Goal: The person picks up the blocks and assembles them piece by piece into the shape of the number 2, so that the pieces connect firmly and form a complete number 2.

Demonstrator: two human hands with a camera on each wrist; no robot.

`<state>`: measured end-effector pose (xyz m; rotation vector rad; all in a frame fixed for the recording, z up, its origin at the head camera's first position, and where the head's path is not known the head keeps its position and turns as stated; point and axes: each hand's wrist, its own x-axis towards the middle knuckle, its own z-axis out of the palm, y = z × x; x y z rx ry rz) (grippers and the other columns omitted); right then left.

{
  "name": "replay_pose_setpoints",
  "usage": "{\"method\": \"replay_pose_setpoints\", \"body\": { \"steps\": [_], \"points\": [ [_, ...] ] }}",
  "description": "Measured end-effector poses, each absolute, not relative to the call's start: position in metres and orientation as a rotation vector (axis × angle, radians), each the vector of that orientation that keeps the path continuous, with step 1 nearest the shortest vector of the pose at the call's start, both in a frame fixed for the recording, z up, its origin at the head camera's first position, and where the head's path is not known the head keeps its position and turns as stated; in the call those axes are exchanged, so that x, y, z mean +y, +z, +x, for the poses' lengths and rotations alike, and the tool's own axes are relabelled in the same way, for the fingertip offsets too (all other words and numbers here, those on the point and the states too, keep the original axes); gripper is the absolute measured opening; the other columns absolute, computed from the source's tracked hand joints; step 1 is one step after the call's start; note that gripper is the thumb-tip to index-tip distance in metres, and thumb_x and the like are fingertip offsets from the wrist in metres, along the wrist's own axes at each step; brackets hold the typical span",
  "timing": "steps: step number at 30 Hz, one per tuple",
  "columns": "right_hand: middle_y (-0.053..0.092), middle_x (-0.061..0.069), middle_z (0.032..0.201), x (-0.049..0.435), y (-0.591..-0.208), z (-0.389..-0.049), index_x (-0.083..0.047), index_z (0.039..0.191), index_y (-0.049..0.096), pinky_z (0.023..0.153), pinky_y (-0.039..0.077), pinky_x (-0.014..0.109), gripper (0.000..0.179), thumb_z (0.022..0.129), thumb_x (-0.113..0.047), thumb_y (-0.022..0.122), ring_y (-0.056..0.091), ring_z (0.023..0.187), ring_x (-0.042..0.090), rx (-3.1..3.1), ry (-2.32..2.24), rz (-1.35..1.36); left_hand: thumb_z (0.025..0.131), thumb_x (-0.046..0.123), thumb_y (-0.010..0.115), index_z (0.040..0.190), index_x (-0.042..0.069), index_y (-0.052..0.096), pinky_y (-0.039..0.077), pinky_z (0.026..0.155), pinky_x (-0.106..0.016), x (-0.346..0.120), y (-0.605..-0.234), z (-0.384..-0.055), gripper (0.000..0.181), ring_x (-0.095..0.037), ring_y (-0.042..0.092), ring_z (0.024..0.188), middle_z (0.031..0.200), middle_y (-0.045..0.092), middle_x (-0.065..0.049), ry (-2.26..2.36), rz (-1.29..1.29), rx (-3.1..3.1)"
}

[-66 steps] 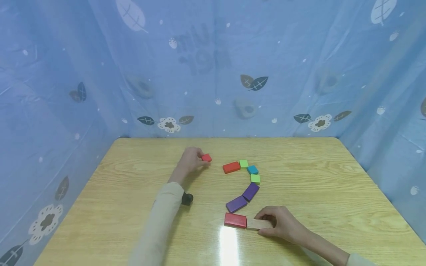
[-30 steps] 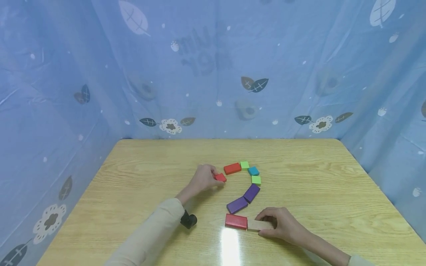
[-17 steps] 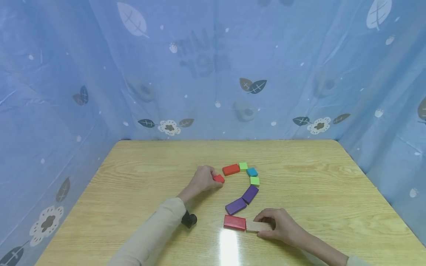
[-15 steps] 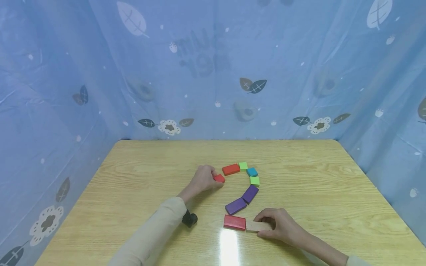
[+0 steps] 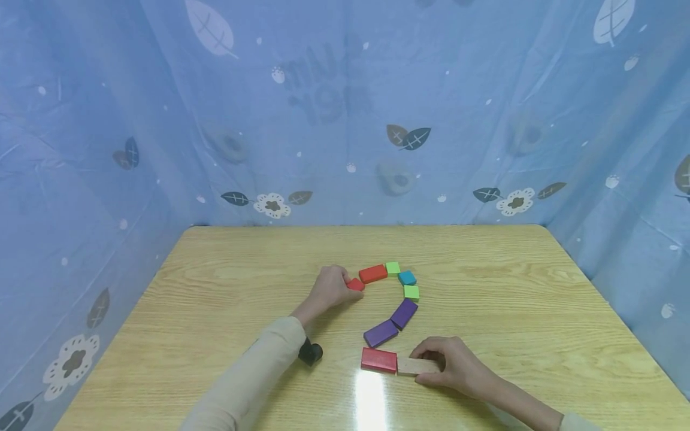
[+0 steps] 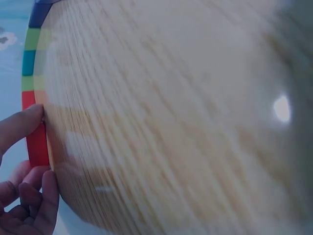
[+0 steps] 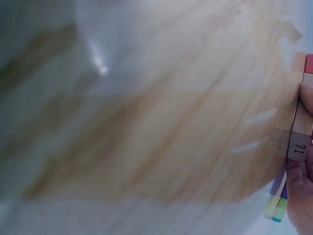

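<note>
In the head view my left hand (image 5: 330, 288) pinches a small red block (image 5: 356, 284) between thumb and fingers, at the left end of a curved row. That row runs through a longer red block (image 5: 373, 274), a green block (image 5: 392, 269), a blue block (image 5: 406, 278), another green block (image 5: 411, 293) and two purple blocks (image 5: 380, 333). My right hand (image 5: 454, 366) grips a plain wooden block (image 5: 412, 366) by its right part, its left end against a red block (image 5: 379, 360). The right wrist view shows "71" on the wooden block's end (image 7: 298, 147).
Everything lies on a wood-grain table (image 5: 512, 287). A blue patterned curtain (image 5: 345, 108) stands around its back and sides. A black device (image 5: 310, 352) sits at my left wrist. Light glares on the table (image 5: 370, 401) near the front.
My left hand has carried the small red block rightward and nearer, then slightly up to the longer red block's left end. The right hand and the other blocks have stayed put.
</note>
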<state>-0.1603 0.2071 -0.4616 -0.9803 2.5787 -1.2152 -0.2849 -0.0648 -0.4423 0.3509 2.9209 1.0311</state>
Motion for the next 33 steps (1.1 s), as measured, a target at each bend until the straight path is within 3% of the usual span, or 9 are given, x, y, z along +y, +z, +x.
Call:
{"method": "replay_pose_setpoints", "body": {
  "steps": [4, 12, 22, 33],
  "points": [
    [0.068, -0.011, 0.09, 0.207, -0.4618, -0.1602, -0.016, 0.097, 0.07, 0.065, 0.052, 0.021, 0.022, 0.079, -0.027, 0.079, 0.058, 0.077, -0.001, 2.584, -1.215, -0.986, 0.066, 0.022, 0.087, 0.055, 0.011, 0.045, 0.026, 0.047, -0.021, -0.0644, -0.4423, -0.2845, 0.045, -0.008, 0.03, 0.051, 0.051, 0.032, 0.008, 1.043, 0.346, 2.931],
    [0.068, -0.009, 0.091, 0.2067, -0.4634, -0.1596, -0.015, 0.097, 0.07, 0.066, 0.052, 0.022, 0.022, 0.078, -0.024, 0.08, 0.058, 0.078, -0.001, 2.604, -1.227, -1.046, 0.064, 0.026, 0.088, 0.059, 0.01, 0.05, 0.031, 0.049, -0.022, -0.0615, -0.4419, -0.2876, 0.041, -0.009, 0.036, 0.055, 0.056, 0.04, 0.006, 0.986, 0.284, 2.936],
    [0.068, -0.01, 0.091, 0.207, -0.463, -0.1597, -0.016, 0.097, 0.07, 0.065, 0.052, 0.021, 0.022, 0.079, -0.025, 0.08, 0.058, 0.077, -0.001, 2.599, -1.227, -1.017, 0.066, 0.03, 0.088, 0.057, 0.012, 0.044, 0.027, 0.046, -0.023, -0.0592, -0.4411, -0.29, 0.048, -0.009, 0.031, 0.052, 0.053, 0.034, 0.006, 0.924, 0.259, 2.923],
    [0.068, -0.011, 0.091, 0.2072, -0.4621, -0.1604, -0.017, 0.097, 0.07, 0.067, 0.052, 0.021, 0.023, 0.078, -0.028, 0.08, 0.057, 0.077, -0.001, 2.597, -1.205, -0.944, 0.065, 0.036, 0.087, 0.071, 0.01, 0.054, 0.035, 0.05, -0.024, -0.0585, -0.439, -0.2914, 0.043, -0.013, 0.043, 0.06, 0.066, 0.049, 0.002, 0.862, 0.199, 2.905]
  ]
}}
